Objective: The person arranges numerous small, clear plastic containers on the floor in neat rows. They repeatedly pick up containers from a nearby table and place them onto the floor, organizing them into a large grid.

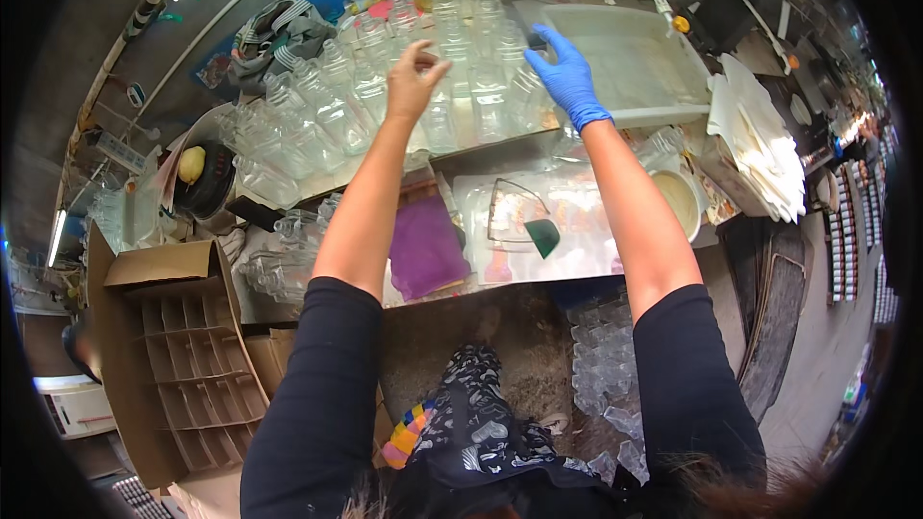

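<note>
Clear glass bottles stand in crowded rows on the raised shelf ahead of me. Over them hovers my bare left hand, its fingers bent and parted, with nothing visible in it. My right hand, in a blue glove, is open beside the right end of the rows, thumb and fingers apart. Nearest to it is a clear bottle; whether the glove touches it I cannot tell. Between the two hands stands another square-sided bottle.
Right of the bottles lies a shallow translucent tray. Below the shelf are a purple cloth, a wire frame with a green piece and a round tub. A divided cardboard box stands at lower left. White sheets are stacked right.
</note>
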The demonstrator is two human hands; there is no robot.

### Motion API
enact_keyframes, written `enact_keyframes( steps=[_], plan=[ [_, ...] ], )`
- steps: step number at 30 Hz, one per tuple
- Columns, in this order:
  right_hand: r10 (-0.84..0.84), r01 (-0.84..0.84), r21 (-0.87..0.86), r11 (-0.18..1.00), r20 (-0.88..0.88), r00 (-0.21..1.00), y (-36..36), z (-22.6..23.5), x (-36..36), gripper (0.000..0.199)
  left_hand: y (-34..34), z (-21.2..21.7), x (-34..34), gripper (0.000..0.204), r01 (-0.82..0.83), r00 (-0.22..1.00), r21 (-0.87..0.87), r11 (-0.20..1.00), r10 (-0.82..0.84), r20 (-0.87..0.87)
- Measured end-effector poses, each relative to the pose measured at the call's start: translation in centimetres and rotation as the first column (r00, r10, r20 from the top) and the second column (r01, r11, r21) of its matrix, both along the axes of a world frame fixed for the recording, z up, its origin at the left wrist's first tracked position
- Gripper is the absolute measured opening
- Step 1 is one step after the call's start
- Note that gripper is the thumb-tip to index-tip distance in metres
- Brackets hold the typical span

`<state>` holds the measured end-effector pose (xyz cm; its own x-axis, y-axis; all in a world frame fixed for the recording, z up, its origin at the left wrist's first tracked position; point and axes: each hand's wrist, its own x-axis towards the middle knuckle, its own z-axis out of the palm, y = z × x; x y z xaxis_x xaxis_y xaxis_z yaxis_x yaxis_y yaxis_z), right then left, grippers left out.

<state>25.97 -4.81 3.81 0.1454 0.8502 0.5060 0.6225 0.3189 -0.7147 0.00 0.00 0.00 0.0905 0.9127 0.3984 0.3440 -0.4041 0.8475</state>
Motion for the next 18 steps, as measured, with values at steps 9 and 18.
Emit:
enact_keyframes(
  steps=[9,18],
  plan=[
    [0.002,-0.062,-0.107,0.992,-0.489,0.872,8.4,-1.7,-4.1,0.033,3.3,3.1,-2.4,0.018,-0.095,0.984,-0.02,0.995,0.097,0.147],
    [-0.222,0.148,-0.281,0.948,-0.253,0.942,4.0,3.3,-6.7,0.039,1.2,15.9,-9.3,0.029,-0.071,0.873,-0.302,0.951,0.206,0.441]
  ],
)
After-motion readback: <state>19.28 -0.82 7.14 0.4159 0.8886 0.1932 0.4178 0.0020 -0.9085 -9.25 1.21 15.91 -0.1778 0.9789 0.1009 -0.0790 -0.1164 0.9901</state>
